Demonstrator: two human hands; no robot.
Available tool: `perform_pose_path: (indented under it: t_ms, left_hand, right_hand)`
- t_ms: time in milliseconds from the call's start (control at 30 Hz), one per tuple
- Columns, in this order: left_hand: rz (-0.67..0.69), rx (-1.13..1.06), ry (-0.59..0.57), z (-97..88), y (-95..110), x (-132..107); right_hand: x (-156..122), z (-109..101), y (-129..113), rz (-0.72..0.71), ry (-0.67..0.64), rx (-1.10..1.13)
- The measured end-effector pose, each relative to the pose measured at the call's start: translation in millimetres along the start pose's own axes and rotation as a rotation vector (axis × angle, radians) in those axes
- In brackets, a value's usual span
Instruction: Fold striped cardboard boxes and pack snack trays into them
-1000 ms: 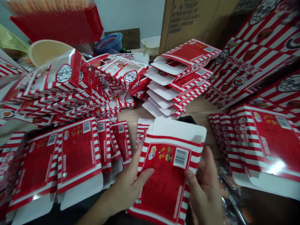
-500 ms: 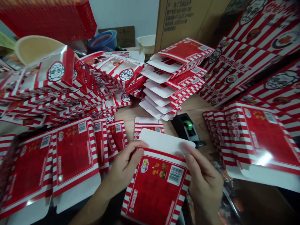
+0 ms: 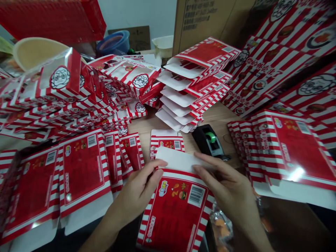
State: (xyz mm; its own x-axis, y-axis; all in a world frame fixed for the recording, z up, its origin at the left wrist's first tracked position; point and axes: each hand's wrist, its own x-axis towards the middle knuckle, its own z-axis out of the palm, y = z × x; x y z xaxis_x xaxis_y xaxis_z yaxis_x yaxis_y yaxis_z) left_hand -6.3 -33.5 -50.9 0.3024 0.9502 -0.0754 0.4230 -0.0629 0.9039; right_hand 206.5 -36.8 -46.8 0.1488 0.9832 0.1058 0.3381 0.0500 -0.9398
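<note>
A red-and-white striped cardboard box (image 3: 175, 210) with a barcode stands tilted toward me in the lower middle. Its white end flap (image 3: 178, 159) sticks up beyond the printed panel. My left hand (image 3: 139, 189) grips the box's upper left corner between thumb and fingers. On the other side, my right hand (image 3: 225, 189) pinches the flap, fingers lying over its right part and the thumb near the fold. The box's lower end runs out of view. Just beyond the flap lies another flattened-looking striped box (image 3: 168, 140).
A black tape dispenser (image 3: 210, 141) with green tape stands beyond my right hand. Stacked boxes (image 3: 194, 84) with raised flaps sit at the back. More boxes line the left (image 3: 84, 168) and right (image 3: 294, 150). Clear-wrapped orange items (image 3: 222, 227) lie below my right hand.
My right hand has shifted from the flap's right corner inward along it, its fingers now spread over the flap. My left hand keeps its hold on the upper left corner.
</note>
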Motion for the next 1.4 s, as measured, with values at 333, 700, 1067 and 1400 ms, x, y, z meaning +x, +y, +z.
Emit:
perform_pose_path:
  t_ms: [333,700,1067,1400]
  left_hand:
    - [0.048,0.036,0.006,2.2,-1.1,-6.5]
    - [0.039,-0.13,0.051,8.0,-10.1,-11.9]
    - [0.084,-0.286,0.059,11.6,-11.5,-12.2]
    - [0.271,-0.071,0.147,8.8,-10.6,-20.0]
  right_hand:
    - [16.5,-14.6,-8.3,0.018,-0.292,0.022]
    - [45.4,-3.2,-28.4,0.006,-0.568,-0.065]
    - [40.0,-2.3,-32.5,-0.344,-0.611,-0.204]
    - [24.1,-24.4,-30.2,-0.164,-0.712,-0.094]
